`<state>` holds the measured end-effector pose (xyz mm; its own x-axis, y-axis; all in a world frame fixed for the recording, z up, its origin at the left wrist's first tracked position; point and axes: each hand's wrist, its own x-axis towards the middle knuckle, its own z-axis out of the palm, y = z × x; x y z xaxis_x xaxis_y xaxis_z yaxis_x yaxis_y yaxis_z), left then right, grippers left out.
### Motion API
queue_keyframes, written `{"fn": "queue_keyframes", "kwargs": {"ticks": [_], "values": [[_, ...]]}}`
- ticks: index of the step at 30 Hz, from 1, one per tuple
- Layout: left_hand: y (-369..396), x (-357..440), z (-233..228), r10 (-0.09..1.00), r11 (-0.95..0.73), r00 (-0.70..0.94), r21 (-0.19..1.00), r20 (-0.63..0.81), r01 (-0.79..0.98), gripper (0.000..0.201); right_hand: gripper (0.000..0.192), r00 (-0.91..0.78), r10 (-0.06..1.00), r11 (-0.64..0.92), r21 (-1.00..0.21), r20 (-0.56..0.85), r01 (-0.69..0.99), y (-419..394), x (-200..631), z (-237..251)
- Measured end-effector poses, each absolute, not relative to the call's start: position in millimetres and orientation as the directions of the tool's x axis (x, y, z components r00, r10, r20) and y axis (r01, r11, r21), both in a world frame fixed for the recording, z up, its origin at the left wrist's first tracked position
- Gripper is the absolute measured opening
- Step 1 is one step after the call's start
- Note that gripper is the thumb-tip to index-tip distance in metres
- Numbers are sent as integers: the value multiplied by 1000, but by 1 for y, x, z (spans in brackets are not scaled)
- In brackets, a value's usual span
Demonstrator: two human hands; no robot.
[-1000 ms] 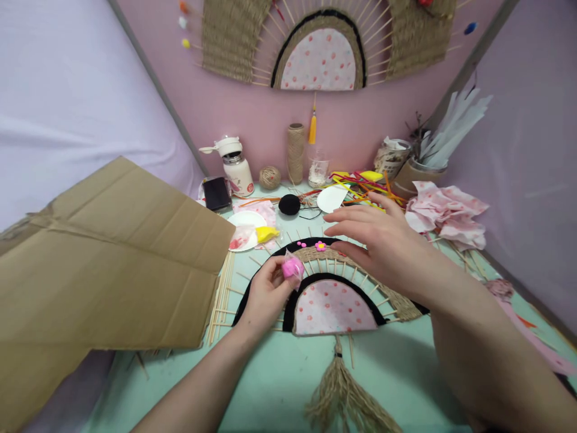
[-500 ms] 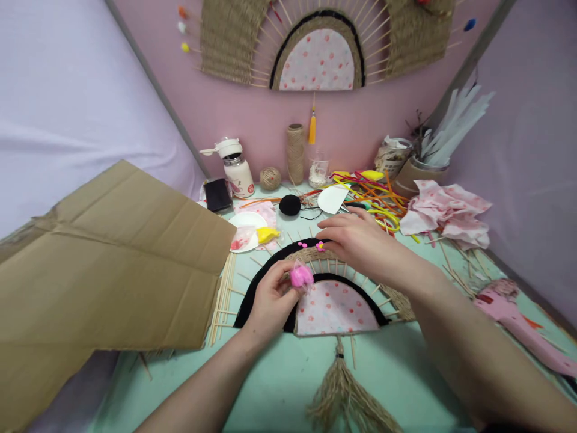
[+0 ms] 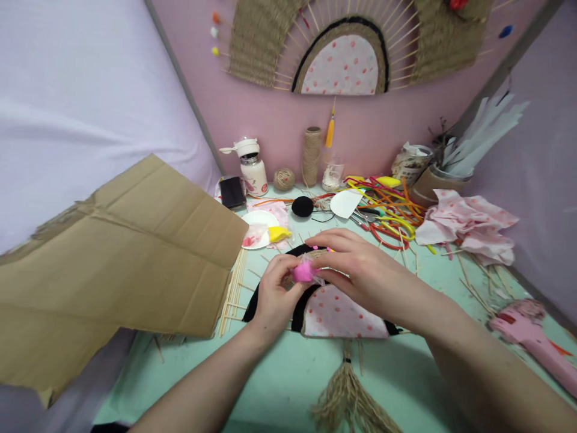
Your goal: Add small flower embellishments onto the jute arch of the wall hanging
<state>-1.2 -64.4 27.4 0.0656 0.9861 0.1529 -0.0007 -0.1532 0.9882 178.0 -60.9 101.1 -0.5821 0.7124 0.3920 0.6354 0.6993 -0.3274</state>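
My left hand (image 3: 273, 294) holds a small lump of bright pink clay in clear wrap (image 3: 303, 272) above a half-round woven fan piece (image 3: 336, 313) with a spotted pink centre, black border and jute tassel (image 3: 349, 394). My right hand (image 3: 363, 273) reaches across the fan, its fingertips touching the pink clay from the right. Whether it grips the wrap I cannot tell. Most of the fan's top edge is hidden by both hands.
A big sheet of brown cardboard (image 3: 117, 258) covers the left. Wooden skewers (image 3: 232, 288) lie beside it. At the back stand a white flask (image 3: 252, 168), twine spools (image 3: 311, 155), a black ball (image 3: 302, 206), coloured pipe cleaners (image 3: 387, 207), crumpled pink fabric (image 3: 469, 222). A pink glue gun (image 3: 532, 337) lies right.
My right hand came back from the fan's top edge to the pink clay in my left hand. The view shifted, so everything sits a little further right.
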Motion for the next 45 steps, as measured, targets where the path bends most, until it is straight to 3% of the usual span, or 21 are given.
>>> {"fn": "queue_keyframes", "kwargs": {"ticks": [9,16,26,33,41,45], "values": [[-64,-3,29,980,-187,-65,982,188,15,27,25,-486,781,622,-432,391,652,-55,177,91],[-61,-7,26,966,-255,74,951,246,175,18,21,-511,754,656,-479,412,583,-55,171,85],[-58,-8,27,968,-252,50,956,247,152,16,15,-565,719,688,-296,406,663,-52,172,85],[-56,-7,18,957,-288,96,936,274,202,12,13,-589,714,697,-305,377,649,-53,169,88],[-57,-6,14,950,-305,140,927,280,217,15,12,-606,701,699,-194,376,688,-51,163,85],[-58,-6,14,950,-304,157,920,271,246,14,11,-594,728,678,-225,344,700,-50,165,83]]}}
